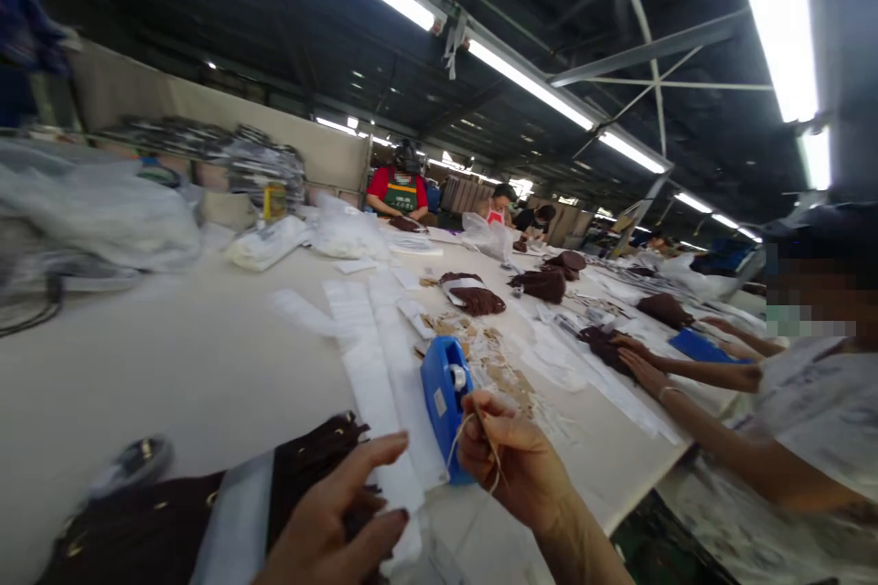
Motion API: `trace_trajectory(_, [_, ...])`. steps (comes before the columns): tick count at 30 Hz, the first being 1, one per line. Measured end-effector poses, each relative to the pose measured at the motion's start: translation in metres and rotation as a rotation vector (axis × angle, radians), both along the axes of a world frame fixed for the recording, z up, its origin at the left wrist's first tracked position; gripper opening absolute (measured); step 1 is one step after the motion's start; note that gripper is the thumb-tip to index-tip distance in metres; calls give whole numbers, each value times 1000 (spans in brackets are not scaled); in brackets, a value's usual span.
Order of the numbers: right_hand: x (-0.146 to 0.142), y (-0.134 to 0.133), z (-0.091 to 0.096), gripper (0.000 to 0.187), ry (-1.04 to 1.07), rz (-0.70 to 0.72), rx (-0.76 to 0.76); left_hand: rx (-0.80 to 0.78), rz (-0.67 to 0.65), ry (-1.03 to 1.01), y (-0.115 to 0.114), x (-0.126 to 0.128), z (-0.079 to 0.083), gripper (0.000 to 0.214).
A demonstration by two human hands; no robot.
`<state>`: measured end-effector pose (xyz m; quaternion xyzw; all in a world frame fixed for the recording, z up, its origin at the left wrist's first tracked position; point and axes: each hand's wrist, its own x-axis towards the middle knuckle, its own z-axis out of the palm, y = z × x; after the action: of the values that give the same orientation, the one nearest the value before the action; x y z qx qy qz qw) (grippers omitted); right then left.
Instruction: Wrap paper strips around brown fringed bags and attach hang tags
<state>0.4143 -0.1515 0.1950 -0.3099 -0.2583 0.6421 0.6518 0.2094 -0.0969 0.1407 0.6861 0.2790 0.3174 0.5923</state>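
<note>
My right hand [511, 457] pinches a brown cardboard hang tag [486, 435], seen nearly edge-on, with a pale string looping down from it. Just behind that hand stands a blue plastic container [443, 388] with a white round part near its top. At lower left, my left hand [343, 512] has its thumb and fingers apart, with nothing seen in it. It is over the near end of a bundle of dark brown fabric pieces [302, 466], wrapped by a white band [237, 512]; whether it touches the bundle I cannot tell.
Loose cardboard tags with strings [497, 352] lie scattered beyond the blue container. Long white strips [367, 356] run along the table [226, 338]. More brown bundles [473, 292] lie farther back. At right, a co-worker's hands [645, 366] rest on brown fabric. Plastic bags [102, 210] are at left.
</note>
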Motion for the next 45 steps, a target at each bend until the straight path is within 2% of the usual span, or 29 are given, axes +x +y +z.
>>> trace_trajectory(3, [-25,2,-10,26,10,87,-23,-221,-173,-175,-4,21,-1,49])
trace_trajectory(5, [-35,3,-16,26,17,131,-27,-292,-191,-228,-4,24,-3,47])
trace_trajectory(13, [-55,7,-44,22,152,225,-30,-427,-33,-114,-3,-29,15,43])
trace_trajectory(17, [-64,7,-51,29,219,278,-13,-491,-2,-58,3,-44,19,48])
trace_trajectory(21, [-70,8,-56,33,266,316,14,-514,1,-61,9,-52,22,50])
trace_trajectory(27, [-82,11,-65,23,310,319,39,-516,-39,-72,10,-58,24,52])
trace_trajectory(34, [-87,10,-70,19,349,338,36,-512,-26,-3,13,-65,24,39])
trace_trajectory(41, [-87,6,-79,18,211,226,111,-365,79,116,24,-70,19,33])
trace_trajectory(45, [-88,5,-90,25,122,149,115,-315,175,94,29,-75,24,31])
